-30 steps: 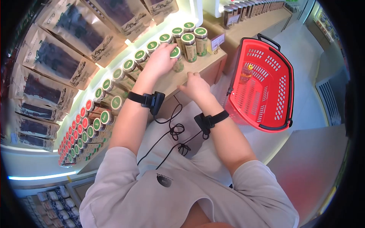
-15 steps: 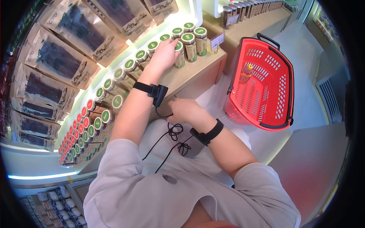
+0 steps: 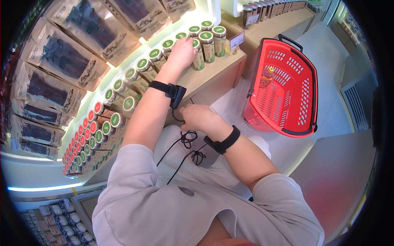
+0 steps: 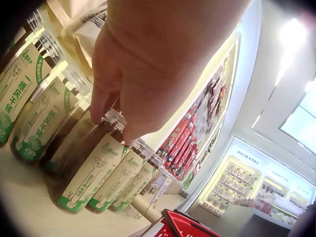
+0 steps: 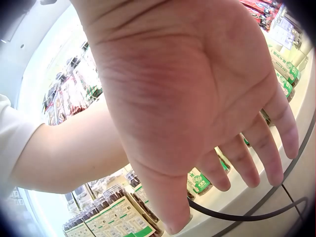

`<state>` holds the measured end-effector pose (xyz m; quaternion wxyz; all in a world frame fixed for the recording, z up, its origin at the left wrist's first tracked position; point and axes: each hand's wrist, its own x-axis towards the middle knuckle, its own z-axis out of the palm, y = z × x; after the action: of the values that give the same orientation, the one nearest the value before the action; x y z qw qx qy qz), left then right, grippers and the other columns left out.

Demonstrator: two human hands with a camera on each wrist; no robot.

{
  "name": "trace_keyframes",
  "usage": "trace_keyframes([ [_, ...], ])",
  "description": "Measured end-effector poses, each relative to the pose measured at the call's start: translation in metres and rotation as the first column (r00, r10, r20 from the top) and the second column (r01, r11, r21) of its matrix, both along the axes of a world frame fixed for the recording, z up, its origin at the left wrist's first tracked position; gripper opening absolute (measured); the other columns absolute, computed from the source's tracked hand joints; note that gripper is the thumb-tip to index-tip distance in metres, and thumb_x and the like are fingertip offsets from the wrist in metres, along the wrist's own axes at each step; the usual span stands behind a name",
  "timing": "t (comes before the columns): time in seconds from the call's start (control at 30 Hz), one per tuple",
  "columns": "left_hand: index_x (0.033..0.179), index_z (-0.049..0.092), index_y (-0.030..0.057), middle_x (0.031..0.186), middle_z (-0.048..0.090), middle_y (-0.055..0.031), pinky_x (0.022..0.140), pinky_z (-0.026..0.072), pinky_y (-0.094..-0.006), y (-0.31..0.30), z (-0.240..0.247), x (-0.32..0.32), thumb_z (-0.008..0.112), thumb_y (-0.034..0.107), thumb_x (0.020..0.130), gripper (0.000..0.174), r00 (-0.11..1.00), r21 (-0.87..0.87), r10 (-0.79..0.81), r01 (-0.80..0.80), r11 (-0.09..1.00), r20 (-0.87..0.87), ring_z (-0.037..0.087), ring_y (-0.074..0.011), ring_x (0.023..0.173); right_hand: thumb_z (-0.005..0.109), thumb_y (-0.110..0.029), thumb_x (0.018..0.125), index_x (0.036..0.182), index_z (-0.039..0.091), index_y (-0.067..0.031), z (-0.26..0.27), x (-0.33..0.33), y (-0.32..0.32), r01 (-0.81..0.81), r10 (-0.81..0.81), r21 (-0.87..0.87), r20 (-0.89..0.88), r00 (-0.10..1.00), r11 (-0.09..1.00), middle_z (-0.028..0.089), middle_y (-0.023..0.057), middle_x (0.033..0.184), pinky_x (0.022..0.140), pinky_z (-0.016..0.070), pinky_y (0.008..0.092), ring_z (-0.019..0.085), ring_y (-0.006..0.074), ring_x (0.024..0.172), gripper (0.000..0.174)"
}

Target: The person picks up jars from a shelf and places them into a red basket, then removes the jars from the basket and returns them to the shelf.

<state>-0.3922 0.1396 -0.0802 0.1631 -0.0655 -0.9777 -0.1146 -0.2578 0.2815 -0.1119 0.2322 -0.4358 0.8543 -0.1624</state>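
Observation:
At the right end of the display, my left hand (image 3: 182, 52) pinches the lid of a clear jar (image 3: 198, 60) with a green-topped cap and a kraft label. Seen from the left wrist, thumb and fingers close round the rim of this jar (image 4: 91, 173), which stands on the shelf beside other jars of the same kind (image 4: 114, 185). My right hand (image 3: 202, 119) is held low in front of the shelf edge, near the black cables. In the right wrist view that hand (image 5: 192, 94) faces palm to the camera, its fingers loosely extended and holding nothing.
The wooden shelf (image 3: 205, 80) carries rows of green- and red-lidded jars (image 3: 92, 141). Behind them hang kraft bags (image 3: 61, 53). A red shopping basket (image 3: 262, 117) with one packet (image 3: 266, 78) inside stands at right. A price tag (image 3: 237, 41) marks the shelf corner.
My left hand has moved the jar slightly back and right, closer to the neighbouring jars. The right hand has dropped from beside the shelf edge to lower left, toward the cables.

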Motion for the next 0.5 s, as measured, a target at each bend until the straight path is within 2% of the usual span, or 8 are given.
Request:
trace_keyframes([
  [0.07, 0.13, 0.055, -0.0049, 0.132, 0.055, -0.0238, 0.105, 0.0435, -0.0396, 0.002, 0.002, 0.003, 0.065, 0.02, 0.089, 0.048, 1.0, 0.004, 0.014, -0.014, 1.0, 0.024, 0.054, -0.0363, 0.122, 0.077, -0.034, 0.077, 0.113, 0.065, -0.0053, -0.001, 0.0, -0.001, -0.003, 0.003, 0.033, -0.006, 1.0, 0.999, 0.066, 0.0136, 0.116, 0.089, 0.0542, 0.0414, 0.065, 0.0299, 0.108, 0.047],
  [0.13, 0.129, 0.056, -0.0037, 0.135, 0.054, -0.0231, 0.105, 0.0437, -0.0398, 0.003, 0.001, 0.01, 0.066, 0.024, 0.089, 0.05, 0.991, -0.103, 0.037, -0.05, 0.993, -0.126, 0.054, -0.0358, 0.122, 0.078, -0.035, 0.077, 0.112, 0.065, -0.0048, -0.007, -0.001, 0.0, -0.019, 0.018, -0.016, -0.025, 1.0, 1.0, 0.067, 0.0138, 0.115, 0.09, 0.0539, 0.0413, 0.064, 0.0304, 0.108, 0.048],
  [0.23, 0.126, 0.059, -0.0026, 0.133, 0.056, -0.0219, 0.103, 0.0445, -0.04, 0.003, 0.026, 0.06, 0.069, 0.029, 0.087, 0.052, 0.964, -0.05, 0.118, -0.133, 0.99, -0.24, 0.055, -0.0344, 0.121, 0.078, -0.035, 0.077, 0.112, 0.065, -0.004, -0.004, -0.004, 0.003, -0.014, 0.014, 0.034, -0.011, 1.0, 0.999, 0.067, 0.0145, 0.113, 0.09, 0.0534, 0.0418, 0.064, 0.0306, 0.108, 0.048],
  [0.27, 0.126, 0.059, -0.0026, 0.133, 0.056, -0.0219, 0.103, 0.0445, -0.04, -0.006, 0.036, 0.089, 0.069, 0.029, 0.087, 0.052, 0.962, -0.065, 0.159, -0.177, 0.982, -0.222, 0.055, -0.0344, 0.121, 0.077, -0.034, 0.078, 0.112, 0.064, -0.0035, -0.004, -0.004, 0.003, -0.009, 0.009, 0.027, -0.017, 1.0, 1.0, 0.067, 0.0151, 0.112, 0.09, 0.0531, 0.0419, 0.064, 0.0309, 0.108, 0.048],
  [0.33, 0.124, 0.062, -0.0015, 0.124, 0.061, -0.0205, 0.098, 0.0472, -0.0405, -0.031, 0.056, 0.146, 0.071, 0.034, 0.085, 0.053, 0.954, 0.033, 0.253, -0.251, 0.967, -0.159, 0.059, -0.0332, 0.116, 0.076, -0.034, 0.077, 0.112, 0.063, -0.002, -0.009, -0.009, 0.004, -0.017, 0.017, -0.006, -0.017, 1.0, 1.0, 0.067, 0.0184, 0.108, 0.09, 0.0517, 0.0433, 0.064, 0.0339, 0.106, 0.049],
  [0.4, 0.121, 0.064, -0.0013, 0.115, 0.065, -0.02, 0.093, 0.0495, -0.0407, -0.053, 0.064, 0.191, 0.071, 0.036, 0.085, 0.052, 0.873, 0.075, 0.478, -0.473, 0.878, -0.095, 0.062, -0.0332, 0.109, 0.076, -0.034, 0.076, 0.112, 0.062, -0.001, -0.011, -0.01, 0.003, -0.057, 0.057, -0.03, 0.008, 0.998, 0.998, 0.066, 0.021, 0.104, 0.09, 0.0505, 0.0445, 0.063, 0.0366, 0.104, 0.051],
  [0.43, 0.121, 0.064, -0.0005, 0.113, 0.065, -0.0193, 0.09, 0.0509, -0.041, -0.071, 0.054, 0.205, 0.071, 0.041, 0.084, 0.055, 0.851, -0.028, 0.499, -0.51, 0.86, -0.164, 0.063, -0.0337, 0.105, 0.076, -0.035, 0.077, 0.115, 0.062, -0.001, -0.009, -0.012, 0.001, -0.05, 0.05, -0.019, 0.004, 0.999, 0.999, 0.066, 0.0216, 0.108, 0.091, 0.0502, 0.0443, 0.063, 0.0368, 0.105, 0.053],
  [0.5, 0.121, 0.064, -0.0004, 0.114, 0.065, -0.0193, 0.09, 0.0508, -0.0411, -0.078, 0.049, 0.217, 0.071, 0.044, 0.084, 0.058, 0.822, -0.08, 0.564, -0.569, 0.818, -0.079, 0.063, -0.0336, 0.105, 0.075, -0.035, 0.078, 0.118, 0.062, -0.0011, -0.011, -0.013, -0.004, -0.066, 0.066, 0.0, -0.002, 0.998, 0.998, 0.066, 0.0221, 0.111, 0.092, 0.0498, 0.0441, 0.062, 0.0371, 0.107, 0.054],
])
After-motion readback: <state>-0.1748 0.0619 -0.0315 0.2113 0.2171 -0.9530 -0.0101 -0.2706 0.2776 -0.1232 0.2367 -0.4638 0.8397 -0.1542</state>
